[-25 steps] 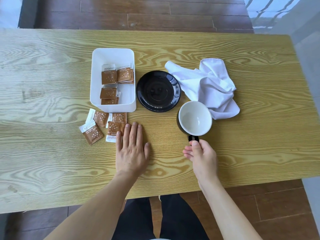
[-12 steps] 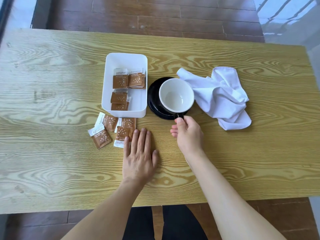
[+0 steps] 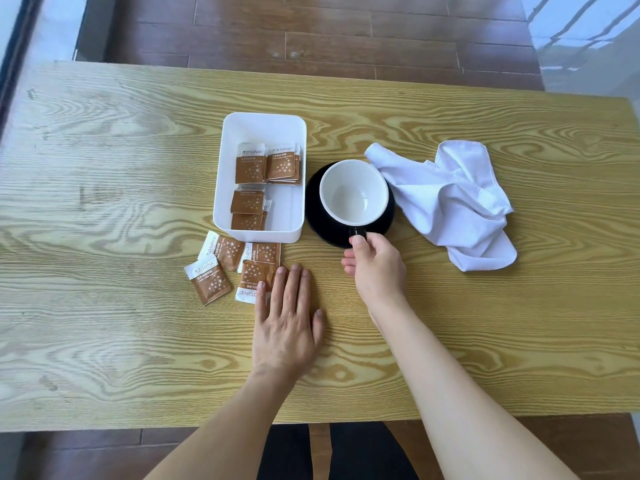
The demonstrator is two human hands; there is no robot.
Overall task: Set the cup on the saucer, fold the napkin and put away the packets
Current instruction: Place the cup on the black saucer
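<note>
The cup [image 3: 353, 192], black outside and white inside, stands on the black saucer [image 3: 320, 225] at the table's middle. My right hand [image 3: 375, 268] pinches the cup's handle from the near side. A crumpled white napkin [image 3: 450, 202] lies right of the saucer, touching its far edge. Several brown sugar packets [image 3: 228, 268] lie loose on the table in front of a white box [image 3: 263, 128], which holds several more packets [image 3: 249, 164]. My left hand [image 3: 287, 320] rests flat on the table, fingertips on the nearest loose packet.
The wooden table [image 3: 104, 202] stretches wide to the left and right of the objects. Its near edge runs just above my knees. Dark wooden floor lies beyond the far edge.
My right hand carried the cup from the table beside the napkin leftward onto the saucer. The left hand has stayed flat on the table.
</note>
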